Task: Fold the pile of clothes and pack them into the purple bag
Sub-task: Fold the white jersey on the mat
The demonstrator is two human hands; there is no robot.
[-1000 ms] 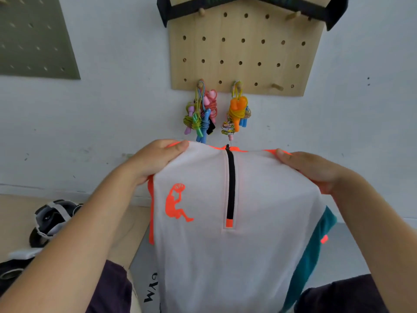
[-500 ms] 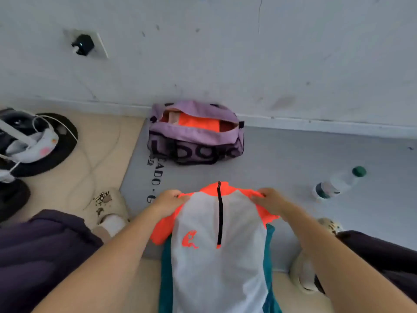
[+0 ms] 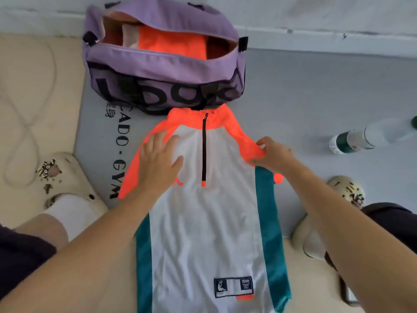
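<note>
Still, with our left hand (image 3: 159, 162) flat on the shirt (image 3: 206, 224) at centre frame and our right hand (image 3: 274, 154) pinching its sleeve (image 3: 252, 144), a skewed fold could bunch the slick fabric.

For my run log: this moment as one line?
shirt flat on mat | left hand presses chest | right hand pinches sleeve | purple bag open

Shirt (image 3: 207, 222) before bag (image 3: 162, 71) (touching)

Shirt (image 3: 209, 222) now laid flat on mat (image 3: 304, 98); left hand (image 3: 159, 164) released shoulder, pressing chest flat; right hand (image 3: 274, 154) pinching sleeve.
</note>
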